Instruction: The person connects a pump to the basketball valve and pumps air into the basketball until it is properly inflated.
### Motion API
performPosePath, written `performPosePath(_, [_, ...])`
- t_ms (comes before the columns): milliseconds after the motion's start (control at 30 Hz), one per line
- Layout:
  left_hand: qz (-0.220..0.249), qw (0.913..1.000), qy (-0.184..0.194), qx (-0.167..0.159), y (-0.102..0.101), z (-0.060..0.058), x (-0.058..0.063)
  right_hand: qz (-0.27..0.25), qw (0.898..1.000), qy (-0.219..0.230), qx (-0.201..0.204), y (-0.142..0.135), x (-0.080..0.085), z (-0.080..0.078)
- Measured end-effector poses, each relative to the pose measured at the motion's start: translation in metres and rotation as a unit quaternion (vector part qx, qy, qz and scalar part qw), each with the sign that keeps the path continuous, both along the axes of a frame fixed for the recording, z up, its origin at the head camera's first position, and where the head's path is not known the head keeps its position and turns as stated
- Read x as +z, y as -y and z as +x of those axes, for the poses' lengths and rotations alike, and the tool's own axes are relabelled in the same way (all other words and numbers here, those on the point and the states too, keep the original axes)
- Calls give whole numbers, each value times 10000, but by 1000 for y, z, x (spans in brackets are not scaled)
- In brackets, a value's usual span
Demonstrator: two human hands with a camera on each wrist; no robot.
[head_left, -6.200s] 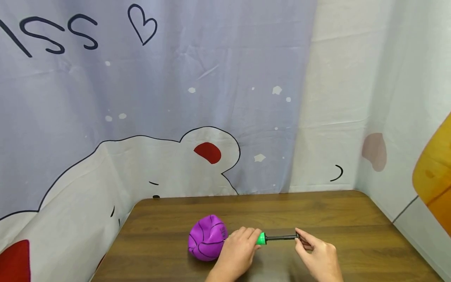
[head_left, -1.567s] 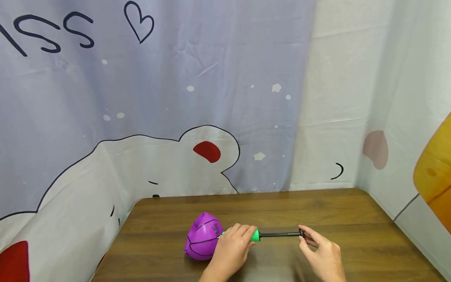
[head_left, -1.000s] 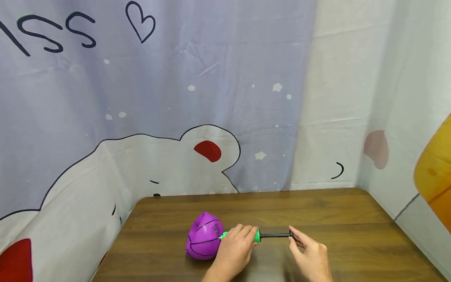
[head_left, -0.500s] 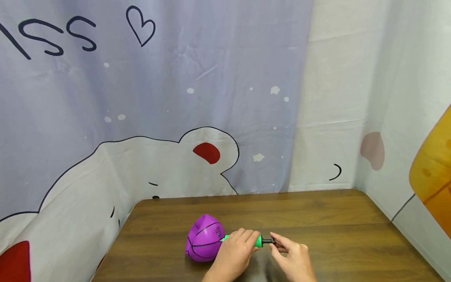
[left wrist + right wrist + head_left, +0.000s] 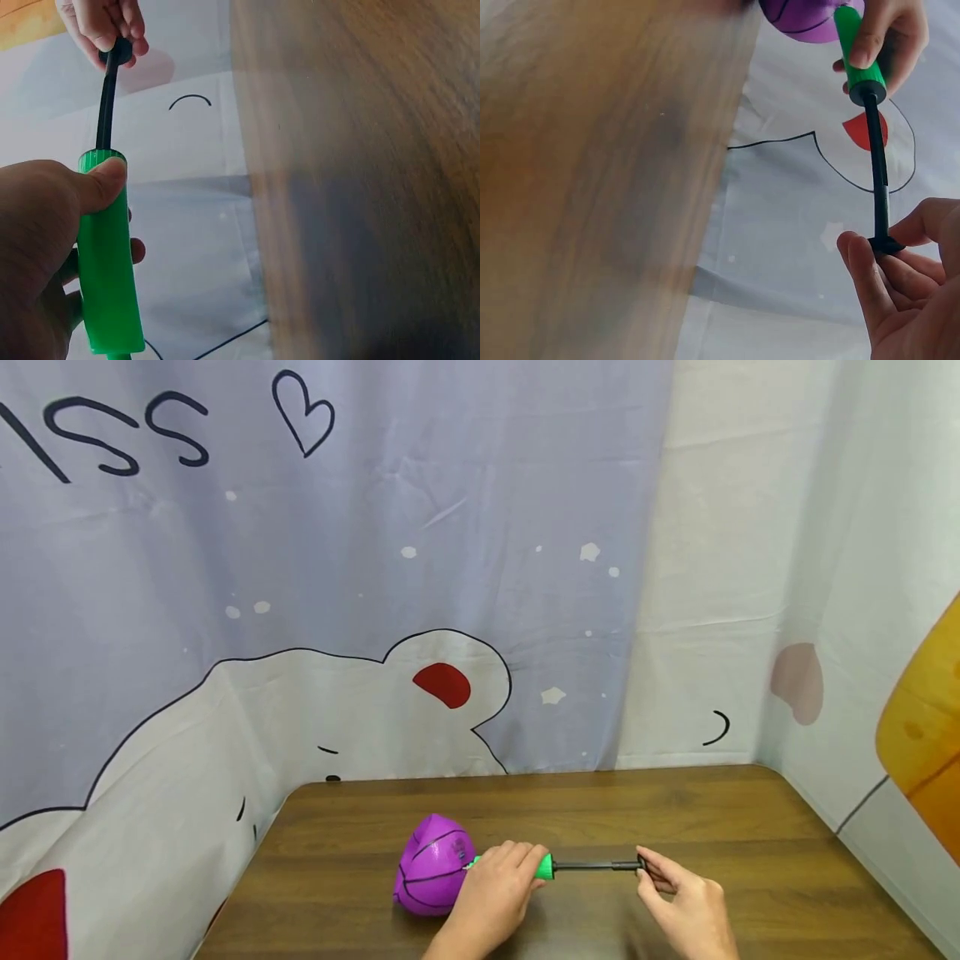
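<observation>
A purple ball with black basketball lines stands on the table, its top dented and creased. My left hand grips the green barrel of a hand pump, thumb along its collar end. The pump's nozzle end meets the right side of the ball, partly covered by my left hand in the head view. My right hand pinches the black end knob of the plunger between thumb and fingers. The black plunger rod is drawn far out of the barrel and points right, roughly level.
The brown wood-grain table has rounded far corners. A printed curtain with bear drawings hangs right behind its far edge and along both sides.
Over the last second the right hand pushed the plunger left into the barrel, then drew it back out to the right. The left hand and ball stayed nearly in place. Earlier the ball looked rounder.
</observation>
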State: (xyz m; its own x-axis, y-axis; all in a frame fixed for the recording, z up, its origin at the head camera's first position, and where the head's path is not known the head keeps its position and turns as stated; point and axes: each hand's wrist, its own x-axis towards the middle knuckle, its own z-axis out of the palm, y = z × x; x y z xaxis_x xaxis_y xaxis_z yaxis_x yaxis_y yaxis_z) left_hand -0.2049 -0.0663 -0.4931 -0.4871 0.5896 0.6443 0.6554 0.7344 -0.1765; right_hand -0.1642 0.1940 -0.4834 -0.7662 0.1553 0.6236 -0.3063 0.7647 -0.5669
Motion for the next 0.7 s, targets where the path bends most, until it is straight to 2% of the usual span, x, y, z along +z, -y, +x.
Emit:
performPosePath(233, [-4, 10000, -63, 77, 0, 0, -2, -119, 9997, -177, 83, 2, -5, 0])
performPosePath(367, [60, 9999, -158, 11, -3, 0, -1, -109, 9994, -279, 161, 8, -6, -1])
performPosePath(467, [113, 9996, -242, -64, -7, 0, -1, -68, 9990, -403, 206, 16, -8, -2])
performPosePath(700, [-105, 9994, -312, 96, -19, 5, -2, 8, 9963, -792, 346, 48, -19, -6])
